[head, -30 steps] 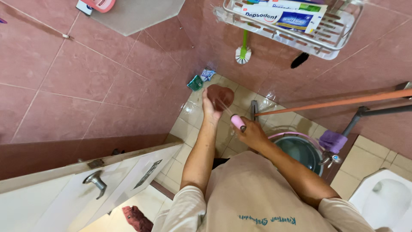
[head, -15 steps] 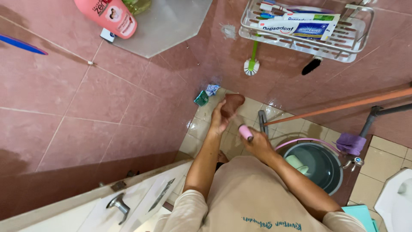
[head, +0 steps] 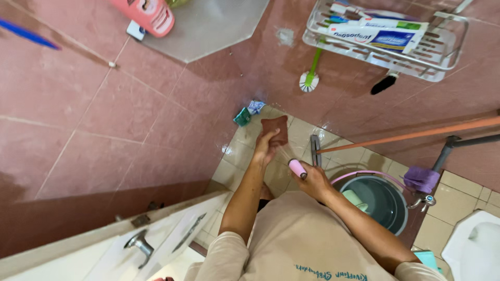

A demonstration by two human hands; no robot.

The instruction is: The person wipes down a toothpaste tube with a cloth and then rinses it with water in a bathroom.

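Left to right: white door point(head: 156, 239) with its handle sits lower left of the bucket point(head: 377, 200). Compared with a second ago the view has tipped up, so the pink bottle point(head: 148, 15) on the wall shelf shows now. Left hand point(head: 265, 145) is closed around a brown cloth point(head: 275, 130), held up left of the bucket. Right hand point(head: 315, 182) grips a small pink spray bottle point(head: 298, 168), now aimed at the cloth, a faint mist between them. Looks like the cloth's getting wetted. Wire rack point(head: 385, 36) with toothpaste hangs above the bucket.
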